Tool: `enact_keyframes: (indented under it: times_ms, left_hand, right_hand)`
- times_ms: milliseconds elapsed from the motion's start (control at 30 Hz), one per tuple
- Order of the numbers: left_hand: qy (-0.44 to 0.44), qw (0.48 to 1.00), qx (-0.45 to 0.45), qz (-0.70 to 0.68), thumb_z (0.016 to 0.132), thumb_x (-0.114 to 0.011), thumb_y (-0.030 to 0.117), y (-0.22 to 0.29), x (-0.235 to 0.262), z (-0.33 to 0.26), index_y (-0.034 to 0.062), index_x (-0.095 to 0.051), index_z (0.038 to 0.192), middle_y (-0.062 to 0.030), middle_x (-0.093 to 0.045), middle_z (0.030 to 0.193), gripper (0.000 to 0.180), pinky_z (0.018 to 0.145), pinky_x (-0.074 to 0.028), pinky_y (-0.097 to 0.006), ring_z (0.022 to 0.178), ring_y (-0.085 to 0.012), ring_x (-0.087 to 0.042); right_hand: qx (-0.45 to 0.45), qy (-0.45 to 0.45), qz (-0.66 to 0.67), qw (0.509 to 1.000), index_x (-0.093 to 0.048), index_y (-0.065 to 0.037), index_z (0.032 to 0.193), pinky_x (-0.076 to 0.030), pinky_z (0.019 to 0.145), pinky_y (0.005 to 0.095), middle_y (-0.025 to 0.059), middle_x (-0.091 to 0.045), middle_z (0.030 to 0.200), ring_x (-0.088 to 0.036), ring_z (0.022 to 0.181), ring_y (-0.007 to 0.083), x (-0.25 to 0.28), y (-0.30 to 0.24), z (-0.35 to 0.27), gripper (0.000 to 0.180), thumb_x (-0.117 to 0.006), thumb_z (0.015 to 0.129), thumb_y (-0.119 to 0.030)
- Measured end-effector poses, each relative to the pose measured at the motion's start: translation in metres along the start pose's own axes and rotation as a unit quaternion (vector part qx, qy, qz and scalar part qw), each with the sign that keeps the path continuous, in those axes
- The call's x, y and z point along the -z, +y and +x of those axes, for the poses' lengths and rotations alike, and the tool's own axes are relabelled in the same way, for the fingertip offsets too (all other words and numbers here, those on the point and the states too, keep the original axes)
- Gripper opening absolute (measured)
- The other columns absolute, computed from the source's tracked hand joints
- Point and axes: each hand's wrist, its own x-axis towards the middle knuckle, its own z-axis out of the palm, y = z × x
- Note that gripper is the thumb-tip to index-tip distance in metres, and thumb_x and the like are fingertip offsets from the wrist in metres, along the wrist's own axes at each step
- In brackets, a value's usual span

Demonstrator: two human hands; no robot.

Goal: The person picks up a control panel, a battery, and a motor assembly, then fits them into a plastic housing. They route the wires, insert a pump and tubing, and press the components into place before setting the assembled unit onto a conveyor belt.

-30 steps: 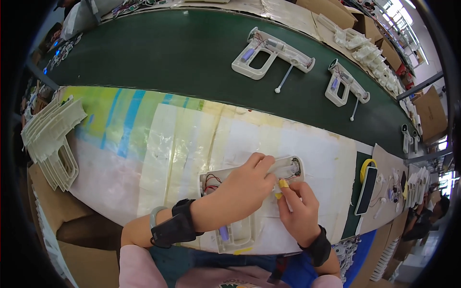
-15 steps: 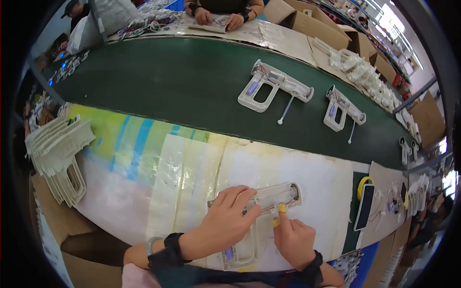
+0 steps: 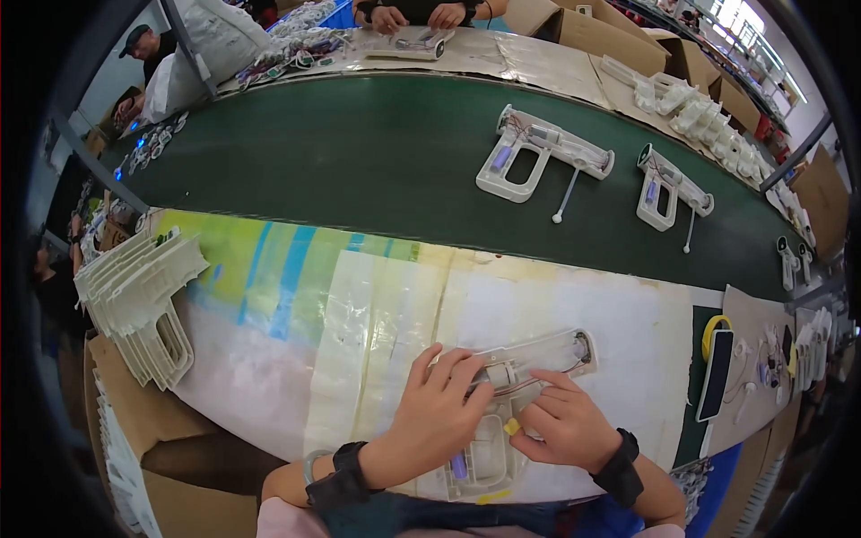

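Note:
In front of me lies a white plastic half-housing (image 3: 552, 348) with a looped handle, its inside facing up. My left hand (image 3: 435, 412) grips its body near the left end, fingers bent over the cylindrical part inside and thumb on the near side. My right hand (image 3: 567, 421) reaches in with its index finger stretched onto the thin reddish wires (image 3: 522, 387); the other fingers are partly curled, holding nothing visible. Yellow tape (image 3: 512, 428) wraps one fingertip of that hand. A purple cylindrical cell (image 3: 459, 465) sits in the handle, below my left wrist.
Two similar filled housings (image 3: 513, 186) (image 3: 659, 213) rest on the green belt (image 3: 341, 152) beyond. Stacked white shells (image 3: 143, 287) stand at left above a cardboard box (image 3: 179, 439). A dark-screened device (image 3: 715, 381) and yellow tape roll (image 3: 715, 327) are at right. Across the belt, a co-worker's hands (image 3: 417, 20) handle another housing.
My right index finger has shifted from the housing's near edge inward onto the wires, and the hand has turned. My left hand keeps its hold. The whole view has shifted slightly.

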Motion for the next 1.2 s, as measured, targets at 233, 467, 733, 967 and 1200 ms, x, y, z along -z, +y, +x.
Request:
enact_keyframes:
  times_ms: [233, 467, 733, 967, 1200]
  left_hand:
    - [-0.04, 0.999, 0.03, 0.006, 0.072, -0.073, 0.017, 0.001, -0.001, 0.004, 0.0084, -0.058, 0.084, -0.0082, -0.058, 0.111, 0.021, 0.106, -0.031, -0.057, 0.111, -0.0277, -0.056]
    - [0.005, 1.0, -0.007, 0.028, 0.073, -0.066, 0.016, 0.0, -0.009, 0.023, 0.0061, -0.057, 0.088, -0.014, -0.058, 0.111, 0.02, 0.101, -0.041, -0.048, 0.108, -0.0289, -0.057]
    - [-0.035, 0.999, 0.009, -0.015, 0.071, -0.07, 0.018, -0.006, -0.008, 0.024, 0.0035, -0.056, 0.098, -0.0185, -0.058, 0.114, 0.033, 0.09, -0.048, -0.039, 0.105, -0.0324, -0.059]
    - [-0.005, 0.998, 0.057, -0.026, 0.076, -0.069, 0.015, -0.015, 0.017, 0.015, 0.0034, -0.058, 0.1, -0.0145, -0.06, 0.109, 0.029, 0.089, -0.048, -0.039, 0.101, -0.0309, -0.06]
    - [0.06, 0.974, 0.135, -0.172, 0.076, -0.077, 0.01, -0.035, 0.039, -0.025, 0.008, -0.068, 0.09, -0.0131, -0.062, 0.114, 0.016, 0.085, -0.049, -0.041, 0.105, -0.0336, -0.059]
  right_hand:
    - [0.071, 0.03, 0.04, 0.996, -0.056, -0.006, 0.069, -0.056, 0.08, 0.0374, 0.0036, -0.054, 0.064, -0.062, 0.068, 0.0233, -0.006, 0.011, 0.001, 0.02, -0.075, 0.065, -0.011]
    - [0.097, 0.003, -0.017, 0.995, -0.055, -0.005, 0.066, -0.057, 0.082, 0.0384, 0.0041, -0.054, 0.062, -0.064, 0.068, 0.0245, -0.011, 0.011, 0.005, 0.022, -0.075, 0.068, -0.014]
    - [-0.02, -0.081, -0.06, 0.995, -0.059, -0.002, 0.069, -0.054, 0.087, 0.0374, 0.0069, -0.057, 0.062, -0.064, 0.066, 0.0246, -0.011, -0.017, 0.017, 0.03, -0.076, 0.071, -0.026]
    - [-0.006, -0.056, -0.023, 0.998, -0.059, -0.002, 0.07, -0.054, 0.077, 0.036, 0.0091, -0.058, 0.059, -0.064, 0.064, 0.0276, -0.013, -0.014, 0.026, 0.033, -0.077, 0.071, -0.03]
    - [-0.042, -0.066, -0.029, 0.996, -0.052, -0.005, 0.064, -0.053, 0.07, 0.0371, 0.0089, -0.054, 0.054, -0.062, 0.058, 0.029, -0.018, -0.016, 0.02, 0.036, -0.076, 0.072, -0.03]
